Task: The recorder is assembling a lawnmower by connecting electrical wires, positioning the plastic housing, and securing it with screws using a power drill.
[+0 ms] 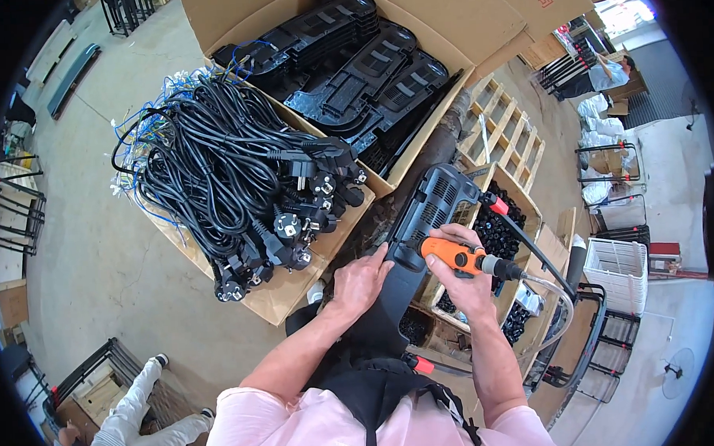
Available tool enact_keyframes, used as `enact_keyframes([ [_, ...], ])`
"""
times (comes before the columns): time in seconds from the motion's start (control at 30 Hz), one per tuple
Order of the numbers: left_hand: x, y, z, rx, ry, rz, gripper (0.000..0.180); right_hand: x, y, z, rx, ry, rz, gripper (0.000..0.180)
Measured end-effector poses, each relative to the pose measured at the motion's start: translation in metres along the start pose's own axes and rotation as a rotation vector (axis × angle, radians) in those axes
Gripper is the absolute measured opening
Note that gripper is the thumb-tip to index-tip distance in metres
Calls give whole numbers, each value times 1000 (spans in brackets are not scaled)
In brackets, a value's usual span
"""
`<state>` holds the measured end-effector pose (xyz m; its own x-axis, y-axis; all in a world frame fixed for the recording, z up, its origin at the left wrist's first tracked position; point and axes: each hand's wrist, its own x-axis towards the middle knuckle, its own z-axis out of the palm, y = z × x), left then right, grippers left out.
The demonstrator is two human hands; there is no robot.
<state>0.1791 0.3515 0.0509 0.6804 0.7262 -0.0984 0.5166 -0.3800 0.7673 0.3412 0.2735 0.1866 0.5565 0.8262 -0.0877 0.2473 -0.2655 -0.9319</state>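
A long black plastic housing [441, 195] with slotted vents lies in front of me, slanting up to the right. Closed around an orange power screwdriver [449, 255], my right hand [465, 288] holds it over the housing's middle; the tool's tip meets the part near a rounded recess, but the exact contact is hidden. From the tool's rear end a pale hose [568, 306] curves down to the right. My left hand [359, 284] lies along the housing's left edge, fingers stretched out and fingertips touching it.
A heap of black power cords [213, 161] with plugs lies on cardboard at left. Behind it, a carton [464, 23] holds stacked black housings [367, 73]. Wooden bins with small black parts [499, 230] stand at right, beside a pallet [503, 127]. Other people [132, 423] are at lower left and upper right.
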Motion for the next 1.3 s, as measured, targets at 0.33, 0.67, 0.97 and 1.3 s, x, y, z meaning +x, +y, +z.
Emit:
enact_keyframes([
  [0.33,1,-3,5,-14,9,10,43,9,11,15,-108,-46,-17,50],
  [0.67,-47,-1,-10,-1597,-315,-620,32,13,9,17,-214,-131,-107,39],
  [0.97,-92,9,20,-1729,-545,-635,29,12,13,18,-128,-145,-72,49],
  [1.3,-113,40,23,-1544,-490,-611,30,-82,-8,-22,181,69,-123,54],
])
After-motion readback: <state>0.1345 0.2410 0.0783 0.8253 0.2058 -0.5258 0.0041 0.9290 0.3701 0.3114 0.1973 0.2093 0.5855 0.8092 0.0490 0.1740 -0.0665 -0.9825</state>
